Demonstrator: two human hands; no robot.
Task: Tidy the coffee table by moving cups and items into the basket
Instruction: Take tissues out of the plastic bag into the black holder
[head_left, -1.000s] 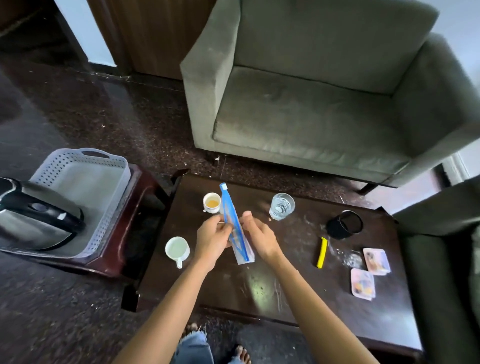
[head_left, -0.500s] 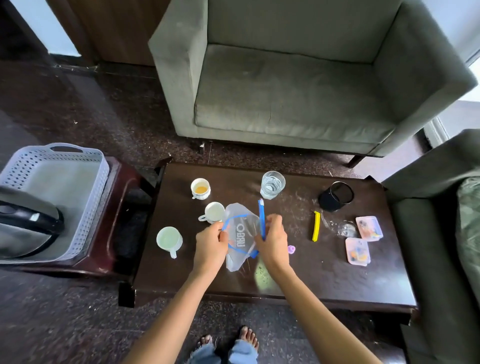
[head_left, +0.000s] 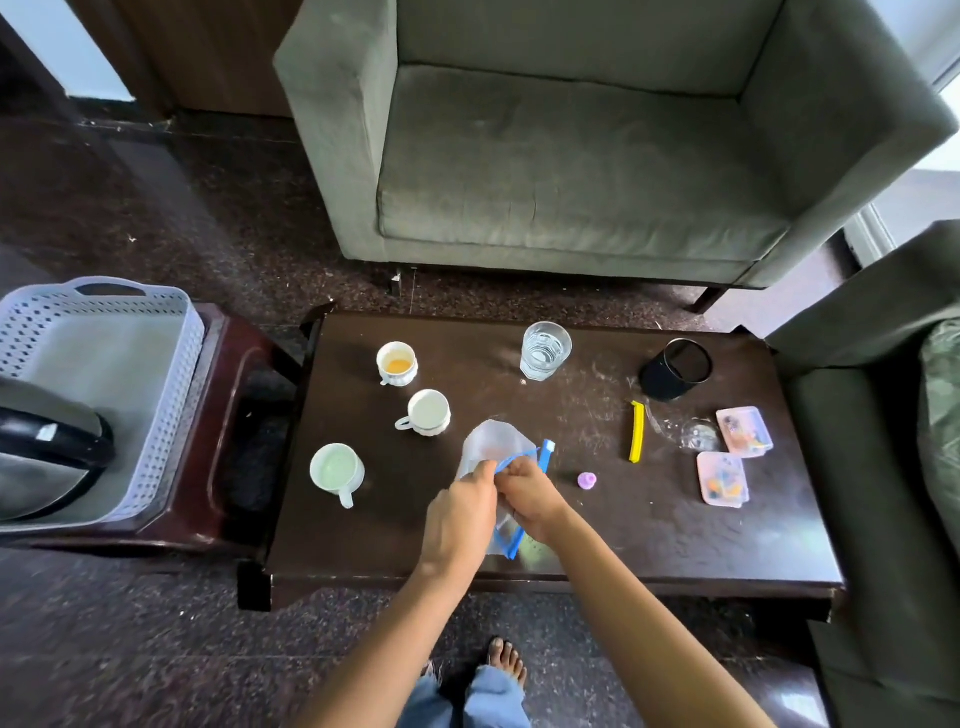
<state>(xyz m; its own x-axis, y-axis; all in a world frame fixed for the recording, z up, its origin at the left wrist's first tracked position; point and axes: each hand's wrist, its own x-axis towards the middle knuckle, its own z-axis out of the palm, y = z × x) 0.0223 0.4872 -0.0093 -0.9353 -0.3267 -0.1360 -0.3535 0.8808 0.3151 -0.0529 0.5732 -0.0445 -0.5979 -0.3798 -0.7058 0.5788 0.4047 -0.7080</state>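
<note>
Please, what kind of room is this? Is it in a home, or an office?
Most likely a sitting room in a home, though a small lounge is possible. A grey armchair faces a low coffee table with cups on it, and a dark sofa stands at the table's right end.

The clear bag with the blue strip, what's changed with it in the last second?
The left hand and right hand went from holding the clear bag up flat to spreading its mouth, then bunching it low over the table. A small purple piece now lies beside them. The glass and basket stayed put.
</note>
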